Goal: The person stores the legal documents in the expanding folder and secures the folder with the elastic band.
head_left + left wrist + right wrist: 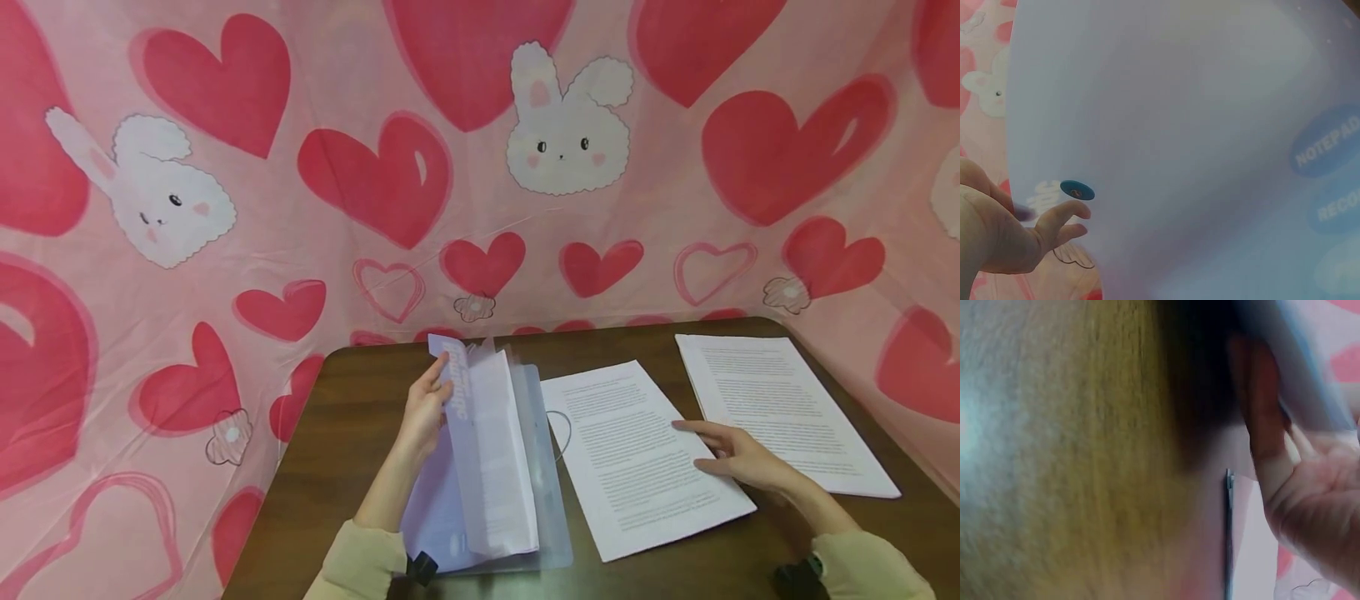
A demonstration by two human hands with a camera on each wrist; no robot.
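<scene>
My left hand (426, 408) holds the outer edge of the lavender translucent cover of a plastic document folder (555, 517), raising it off the contents. White sheets (504, 450) lie inside the folder. In the left wrist view my left hand (1029, 234) is at the cover's edge, close to a round blue button (1077, 189). My right hand (738, 457) grips the right edge of a printed paper stack (630, 450) beside the folder, fingertips over the top page. The right wrist view, blurred, has my right hand (1310, 481) against the stack's pale edge (1300, 369).
A second printed paper stack (787, 408) lies farther right on the dark wooden table (330, 417). A thin cord loop (564, 433) sticks out from the folder's right side toward the near stack. Pink cloth (480, 200) with hearts and rabbits hangs behind the table.
</scene>
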